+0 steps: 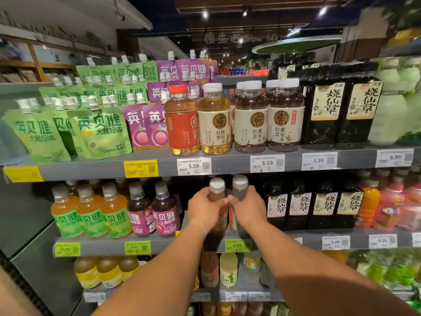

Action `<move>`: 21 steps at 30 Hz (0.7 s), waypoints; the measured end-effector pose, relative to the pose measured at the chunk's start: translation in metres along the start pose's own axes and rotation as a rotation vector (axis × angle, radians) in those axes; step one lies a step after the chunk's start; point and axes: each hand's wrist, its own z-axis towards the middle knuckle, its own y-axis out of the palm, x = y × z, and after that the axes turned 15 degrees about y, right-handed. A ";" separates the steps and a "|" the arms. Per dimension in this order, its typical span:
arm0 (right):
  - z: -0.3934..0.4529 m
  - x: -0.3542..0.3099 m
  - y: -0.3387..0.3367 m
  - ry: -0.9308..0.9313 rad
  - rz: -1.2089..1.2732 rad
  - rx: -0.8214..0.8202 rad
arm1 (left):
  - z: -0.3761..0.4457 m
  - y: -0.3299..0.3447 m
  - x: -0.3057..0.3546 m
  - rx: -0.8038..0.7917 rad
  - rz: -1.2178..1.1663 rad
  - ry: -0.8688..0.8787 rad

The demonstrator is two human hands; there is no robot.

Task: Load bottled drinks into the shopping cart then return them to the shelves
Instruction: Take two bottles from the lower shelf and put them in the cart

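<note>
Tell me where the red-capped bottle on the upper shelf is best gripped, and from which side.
Grip the red-capped bottle around its shoulder just below the cap, coming from the front. It stands upright at the shelf edge, with pouches and another bottle tight against its sides.

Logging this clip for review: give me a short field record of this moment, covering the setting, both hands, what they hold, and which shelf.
setting: store drinks aisle, stocked shelves with price tags
left hand: gripping the left bottle below its grey cap
right hand: gripping the right bottle the same way
bottles: upright, side by side, brownish drink
location: at a gap on the second shelf, between purple-label bottles and dark bottles
contact with shelf: cannot tell, bases hidden by the arms
shopping cart: not in view
</note>
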 end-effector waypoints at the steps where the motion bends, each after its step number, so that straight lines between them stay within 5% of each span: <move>1: -0.005 0.003 -0.001 -0.020 0.027 -0.011 | -0.006 -0.002 0.002 0.013 -0.007 0.021; 10: -0.050 0.016 -0.047 -0.177 0.168 -0.064 | -0.046 -0.019 0.048 0.198 0.022 0.076; 21: -0.122 0.045 -0.088 -0.272 -0.065 -0.289 | -0.155 -0.036 0.082 0.263 0.087 -0.096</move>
